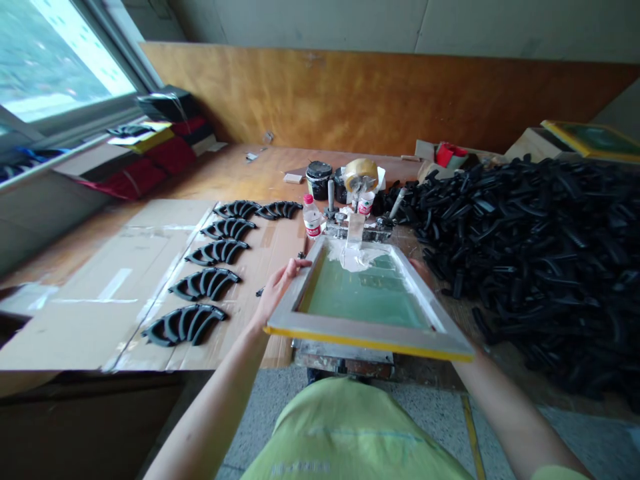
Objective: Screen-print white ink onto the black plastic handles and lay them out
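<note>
A screen printing frame (350,329), with a grey rim, yellow front edge and green mesh, sits in front of me with its near edge raised. My left hand (278,288) grips its left side, thumb along the rim. On the right side my right hand (423,272) holds the frame, its fingers mostly hidden behind the rim. White ink (356,259) is smeared over the far part of the mesh. A metal hinge clamp (360,230) is at the frame's far edge. Beneath the near edge, a stained printing base (345,357) shows in part.
Fanned groups of black curved parts (205,285) lie on cardboard (100,320) to the left. A large heap of black parts (540,247) covers the right side. A red-capped bottle (313,219), black tub (319,180) and tape roll (361,173) stand behind the frame.
</note>
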`<state>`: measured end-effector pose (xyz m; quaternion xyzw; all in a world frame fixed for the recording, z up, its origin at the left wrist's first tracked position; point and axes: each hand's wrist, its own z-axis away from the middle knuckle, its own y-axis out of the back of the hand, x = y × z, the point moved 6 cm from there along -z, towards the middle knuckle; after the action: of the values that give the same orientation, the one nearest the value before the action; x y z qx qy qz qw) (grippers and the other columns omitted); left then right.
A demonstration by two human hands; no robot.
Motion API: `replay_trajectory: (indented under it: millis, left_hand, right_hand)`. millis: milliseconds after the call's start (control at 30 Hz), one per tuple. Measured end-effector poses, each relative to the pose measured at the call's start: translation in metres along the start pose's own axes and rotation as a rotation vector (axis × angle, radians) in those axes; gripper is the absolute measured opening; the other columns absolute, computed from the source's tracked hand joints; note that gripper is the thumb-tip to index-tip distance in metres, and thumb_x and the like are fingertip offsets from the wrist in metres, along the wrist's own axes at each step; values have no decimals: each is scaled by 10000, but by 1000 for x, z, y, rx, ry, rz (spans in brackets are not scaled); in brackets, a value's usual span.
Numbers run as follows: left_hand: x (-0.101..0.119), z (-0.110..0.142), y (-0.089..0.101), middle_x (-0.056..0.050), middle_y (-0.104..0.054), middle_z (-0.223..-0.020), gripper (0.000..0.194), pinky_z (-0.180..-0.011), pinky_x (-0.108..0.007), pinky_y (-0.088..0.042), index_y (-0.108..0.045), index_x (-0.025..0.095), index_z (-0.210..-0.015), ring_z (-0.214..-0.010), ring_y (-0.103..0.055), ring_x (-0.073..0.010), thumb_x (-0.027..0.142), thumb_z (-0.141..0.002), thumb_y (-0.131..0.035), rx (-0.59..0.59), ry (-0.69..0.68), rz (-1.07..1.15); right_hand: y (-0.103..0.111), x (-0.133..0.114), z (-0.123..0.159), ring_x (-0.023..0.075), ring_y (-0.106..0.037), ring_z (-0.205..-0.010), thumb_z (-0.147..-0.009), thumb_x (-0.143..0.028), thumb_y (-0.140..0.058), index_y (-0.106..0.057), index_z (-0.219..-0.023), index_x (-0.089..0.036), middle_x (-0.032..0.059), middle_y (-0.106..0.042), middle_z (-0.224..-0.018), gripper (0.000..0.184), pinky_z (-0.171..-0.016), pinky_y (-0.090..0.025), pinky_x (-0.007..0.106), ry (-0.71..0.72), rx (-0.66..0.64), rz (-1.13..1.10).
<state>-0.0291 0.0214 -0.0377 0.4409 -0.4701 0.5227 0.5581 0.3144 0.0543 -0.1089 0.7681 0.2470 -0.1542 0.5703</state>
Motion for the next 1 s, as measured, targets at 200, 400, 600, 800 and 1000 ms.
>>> replay_trajectory:
  millis: [200, 400, 600, 800, 1000]
  left_hand:
    - [-110, 11, 4, 12, -625, -704, 782, -509, -216, -410, -473, 212, -1379, -585, -545, -135, 550, -704, -677, 23, 177, -26]
    - [-152, 2, 4, -9, -654, -804, 739, -597, -231, -457, -448, 220, -1404, -664, -585, -142, 534, -761, -631, 47, 176, -80]
    - [-151, 4, 5, -38, -690, -903, 702, -666, -247, -484, -486, 225, -1381, -776, -623, -175, 526, -764, -634, 36, 210, -51]
    - [-147, 5, 3, -37, -695, -887, 673, -654, -241, -483, -517, 222, -1353, -756, -619, -165, 530, -766, -631, 54, 187, -59]
    - [-144, 7, 3, -40, -697, -847, 715, -597, -242, -475, -509, 200, -1352, -694, -621, -164, 542, -741, -655, 40, 198, -7]
  right_hand:
    - [-2, -52, -69, 272, -483, -1208, -769, -176, -665, -501, -1327, -170, 130, -490, -1325, 582, -1010, -432, 409, 194, 120, 74]
    - [-68, -102, -80, 237, -546, -931, -806, -92, -564, -631, -942, -159, 103, -632, -924, 166, -827, -450, 339, 303, -260, 265]
    - [-56, -101, -16, 224, -535, -898, -755, -3, -463, -630, -849, -163, 87, -624, -865, 250, -777, -423, 308, 544, -382, 201]
    - [-44, -104, -20, 190, -563, -833, -751, -23, -491, -647, -808, -194, 34, -630, -806, 238, -758, -430, 285, 584, -507, 34]
    - [-52, -108, 0, 233, -548, -1005, -756, 13, -451, -667, -998, -169, 95, -658, -973, 372, -855, -460, 362, 550, -306, 24]
